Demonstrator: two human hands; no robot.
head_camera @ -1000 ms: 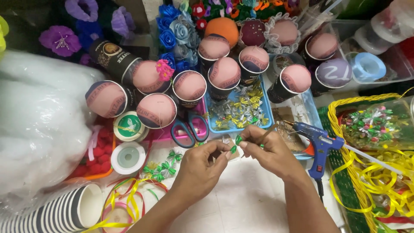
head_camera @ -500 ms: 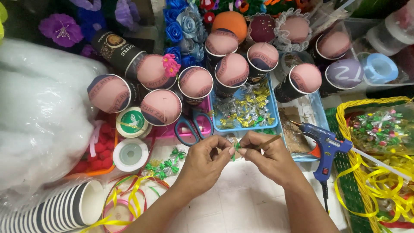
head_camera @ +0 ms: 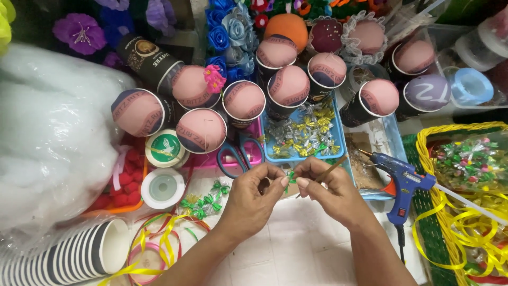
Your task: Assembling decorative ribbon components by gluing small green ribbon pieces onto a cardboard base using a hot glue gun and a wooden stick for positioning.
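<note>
I see left hand (head_camera: 254,198) and right hand (head_camera: 328,190) pinched shut together on small green ribbon bow (head_camera: 290,176); right also grips thin stick (head_camera: 327,172); scissors (head_camera: 235,154) just beyond left.

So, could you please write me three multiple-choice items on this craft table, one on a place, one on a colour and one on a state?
1. Where does the glue gun lie?
A. right of the hands
B. left of the hands
C. inside the blue tray

2. What colour is the small ribbon bow between the fingertips?
A. red
B. green
C. white

3. What is the right hand doing?
A. resting flat and open
B. gripping the scissors
C. pinching the bow, with a thin stick in its grip

Answers: 1 A, it rests beside the yellow basket; 2 B, green loops show; 3 C, it meets the left hand at the bow.
</note>
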